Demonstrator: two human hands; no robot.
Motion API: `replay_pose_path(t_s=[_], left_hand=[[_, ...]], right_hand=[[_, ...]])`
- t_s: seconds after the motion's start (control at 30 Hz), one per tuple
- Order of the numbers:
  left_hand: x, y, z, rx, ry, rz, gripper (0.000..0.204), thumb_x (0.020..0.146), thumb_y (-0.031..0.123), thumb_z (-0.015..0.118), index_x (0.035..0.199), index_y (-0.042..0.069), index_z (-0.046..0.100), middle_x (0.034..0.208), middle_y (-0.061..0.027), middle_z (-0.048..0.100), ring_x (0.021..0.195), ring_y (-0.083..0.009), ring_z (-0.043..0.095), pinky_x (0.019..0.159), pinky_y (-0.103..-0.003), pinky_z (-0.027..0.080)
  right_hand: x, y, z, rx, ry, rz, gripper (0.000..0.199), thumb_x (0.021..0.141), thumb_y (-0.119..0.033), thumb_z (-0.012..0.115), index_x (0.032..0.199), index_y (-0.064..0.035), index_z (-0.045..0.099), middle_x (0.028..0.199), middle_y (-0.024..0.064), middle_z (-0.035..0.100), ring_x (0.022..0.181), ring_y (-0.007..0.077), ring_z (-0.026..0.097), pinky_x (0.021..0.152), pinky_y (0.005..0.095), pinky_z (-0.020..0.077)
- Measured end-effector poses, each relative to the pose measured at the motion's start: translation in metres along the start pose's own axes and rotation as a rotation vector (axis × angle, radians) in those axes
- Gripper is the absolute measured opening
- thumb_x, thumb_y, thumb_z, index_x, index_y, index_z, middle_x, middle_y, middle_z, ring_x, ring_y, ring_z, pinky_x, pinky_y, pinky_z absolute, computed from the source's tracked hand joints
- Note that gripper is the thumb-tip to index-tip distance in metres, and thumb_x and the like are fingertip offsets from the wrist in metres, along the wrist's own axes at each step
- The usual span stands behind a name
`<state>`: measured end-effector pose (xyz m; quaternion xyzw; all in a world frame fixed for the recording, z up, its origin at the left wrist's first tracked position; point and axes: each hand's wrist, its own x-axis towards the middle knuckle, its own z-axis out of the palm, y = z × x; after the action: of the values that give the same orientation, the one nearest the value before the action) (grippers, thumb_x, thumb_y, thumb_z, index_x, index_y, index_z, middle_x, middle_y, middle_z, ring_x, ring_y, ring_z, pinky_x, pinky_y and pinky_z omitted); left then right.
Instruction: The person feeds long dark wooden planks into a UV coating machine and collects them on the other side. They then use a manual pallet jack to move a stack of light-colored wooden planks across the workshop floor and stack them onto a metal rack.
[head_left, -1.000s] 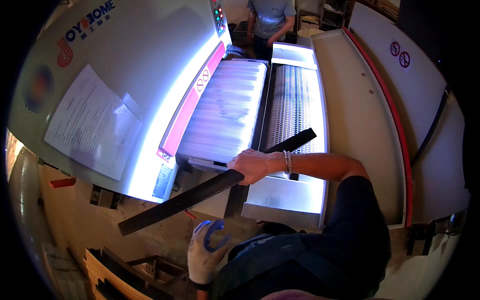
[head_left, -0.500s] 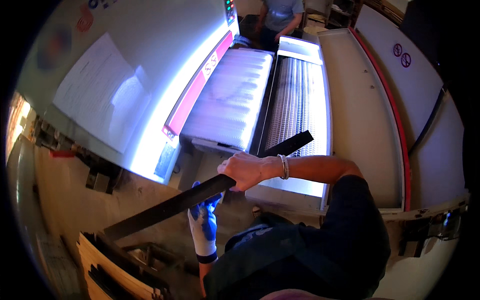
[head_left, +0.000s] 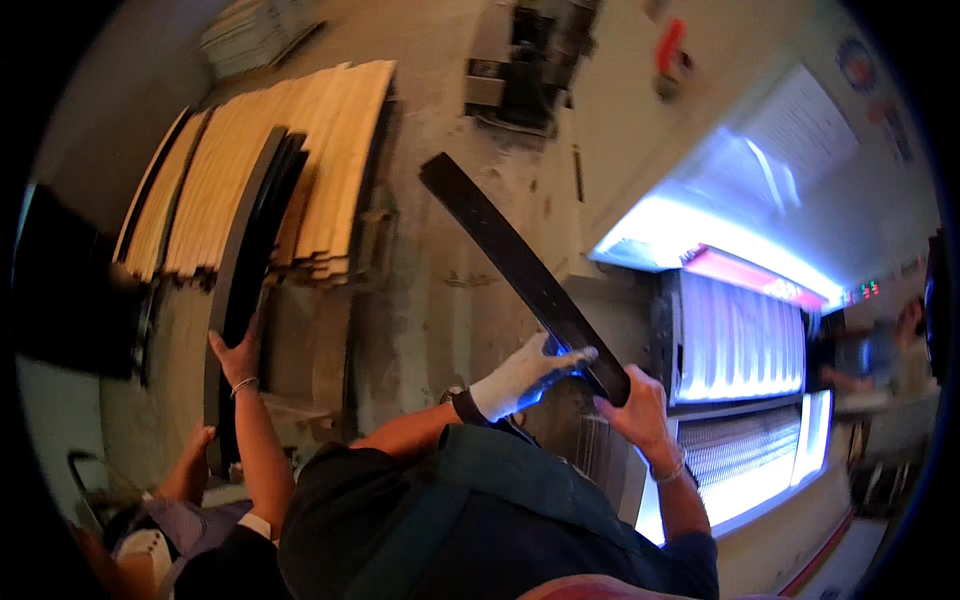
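The person's left hand (head_left: 520, 380) and right hand (head_left: 641, 412) have fingers closed round a black board (head_left: 512, 262) pointing toward eleven o'clock.

Two wearer's hands, the left hand (head_left: 520, 376) toward five o'clock and the right hand (head_left: 640, 408) toward four, are holding one dark strip (head_left: 522, 278). Two co-worker's hands (head_left: 237, 354) are showing, one toward nine, one toward eight, beside at least two dark boards (head_left: 248, 222). Pale boards (head_left: 220, 190) are lying at ten, blurring beyond exact count. One paper sheet (head_left: 805, 115) is showing at two; two lit machine beds (head_left: 740, 340) are glowing at three and four.
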<state>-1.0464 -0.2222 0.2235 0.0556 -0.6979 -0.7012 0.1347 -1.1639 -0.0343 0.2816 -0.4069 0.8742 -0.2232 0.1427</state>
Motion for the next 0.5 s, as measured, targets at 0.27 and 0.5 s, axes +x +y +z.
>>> replay_pose_path(t_s=[0.27,0.5], left_hand=[[-0.047,-0.006,-0.043,-0.338,0.106,-0.127,0.040,0.099,0.031,0.067,0.125,0.002,0.061,0.120,-0.0147,0.059,0.109,-0.0210,0.059,0.093,-0.033,0.047],[-0.093,0.037,-0.063,-0.575,0.451,-0.212,0.043,0.096,0.031,0.070,0.125,0.001,0.062,0.110,-0.0081,0.064,0.108,-0.0143,0.059,0.094,-0.029,0.046]], right_hand=[[0.019,-0.041,0.031,-0.060,-0.165,-0.098,0.046,0.072,-0.026,0.080,0.104,0.0020,0.062,0.092,0.0244,0.067,0.089,0.0430,0.067,0.079,0.0479,0.0520],[0.047,-0.087,0.032,0.129,-0.621,-0.159,0.064,0.070,-0.032,0.085,0.117,0.0036,0.060,0.101,0.0201,0.068,0.094,0.0306,0.068,0.085,0.0414,0.0512]])
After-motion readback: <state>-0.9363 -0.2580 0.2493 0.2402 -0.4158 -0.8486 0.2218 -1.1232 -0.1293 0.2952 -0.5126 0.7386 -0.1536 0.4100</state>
